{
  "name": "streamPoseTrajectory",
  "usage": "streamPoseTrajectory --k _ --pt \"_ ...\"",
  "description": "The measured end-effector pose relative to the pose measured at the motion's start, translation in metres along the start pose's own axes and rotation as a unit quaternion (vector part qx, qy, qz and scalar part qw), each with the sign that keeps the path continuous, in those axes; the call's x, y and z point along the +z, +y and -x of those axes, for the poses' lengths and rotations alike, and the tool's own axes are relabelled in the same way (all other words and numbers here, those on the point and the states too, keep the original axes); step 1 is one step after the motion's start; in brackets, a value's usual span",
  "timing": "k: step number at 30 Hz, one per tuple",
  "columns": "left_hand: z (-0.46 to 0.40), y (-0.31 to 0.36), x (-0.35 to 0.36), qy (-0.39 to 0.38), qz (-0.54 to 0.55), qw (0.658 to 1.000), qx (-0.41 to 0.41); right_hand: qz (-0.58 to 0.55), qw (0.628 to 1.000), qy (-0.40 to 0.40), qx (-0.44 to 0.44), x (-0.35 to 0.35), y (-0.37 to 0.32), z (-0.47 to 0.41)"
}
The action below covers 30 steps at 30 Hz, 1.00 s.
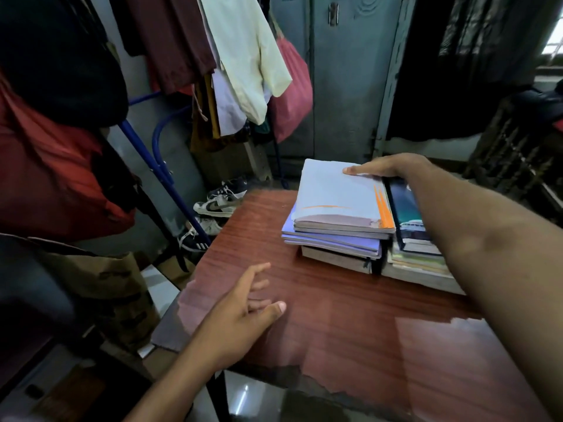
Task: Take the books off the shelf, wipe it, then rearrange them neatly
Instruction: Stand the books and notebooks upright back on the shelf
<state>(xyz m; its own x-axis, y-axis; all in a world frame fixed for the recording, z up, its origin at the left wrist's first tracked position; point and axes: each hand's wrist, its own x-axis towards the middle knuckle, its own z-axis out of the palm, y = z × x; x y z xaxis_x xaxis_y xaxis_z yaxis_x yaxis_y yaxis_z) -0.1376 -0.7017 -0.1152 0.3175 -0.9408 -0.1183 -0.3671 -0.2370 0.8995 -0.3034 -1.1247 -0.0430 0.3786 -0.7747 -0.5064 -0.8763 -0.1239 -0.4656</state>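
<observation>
Your books sit in two stacks at the right of centre in the frame, on the table (350, 315). The left stack (338, 236) is stepped and uneven, top book (338, 193) overhanging, so a careless nudge could slide it off the far edge. Your right hand (384, 167) rests on that top book's far edge, thumb flat; I can't tell if the fingers grip. The right stack (414, 236) hides under your arm. Left hand (243, 312) hovers loose and empty, lower centre. Count: two stacks, roughly six books in the left one, three or four shoes (219, 205) on the floor.

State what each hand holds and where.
Right hand grips the top white book at its far edge. Left hand holds nothing, hovering over the table.
</observation>
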Motion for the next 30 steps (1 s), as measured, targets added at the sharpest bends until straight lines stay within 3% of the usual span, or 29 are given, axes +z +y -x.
streamPoseTrajectory --k 7,11,15,21,26,28,30 --pt "-0.001 -0.002 0.012 0.014 0.078 0.996 -0.04 0.041 0.997 -0.063 0.025 0.013 -0.016 -0.001" --pt "-0.002 -0.001 0.02 0.024 0.252 0.962 -0.098 0.078 0.99 -0.12 -0.021 0.037 -0.044 0.015" --pt "0.005 0.008 0.015 0.044 0.329 0.937 -0.106 0.131 0.977 -0.158 -0.058 0.056 -0.069 0.03" --pt "0.016 0.003 -0.006 0.148 0.345 0.922 -0.1 0.183 0.97 -0.101 -0.124 0.095 -0.091 0.051" --pt "0.024 -0.006 -0.046 0.223 0.314 0.914 -0.125 0.132 0.952 -0.133 -0.242 0.121 -0.092 0.078" --pt "0.028 -0.006 -0.056 0.224 0.303 0.918 -0.126 0.17 0.948 -0.082 -0.255 0.12 -0.089 0.093" --pt "0.03 -0.004 -0.057 0.226 0.295 0.92 -0.128 0.22 0.93 0.019 -0.296 0.122 -0.088 0.107"
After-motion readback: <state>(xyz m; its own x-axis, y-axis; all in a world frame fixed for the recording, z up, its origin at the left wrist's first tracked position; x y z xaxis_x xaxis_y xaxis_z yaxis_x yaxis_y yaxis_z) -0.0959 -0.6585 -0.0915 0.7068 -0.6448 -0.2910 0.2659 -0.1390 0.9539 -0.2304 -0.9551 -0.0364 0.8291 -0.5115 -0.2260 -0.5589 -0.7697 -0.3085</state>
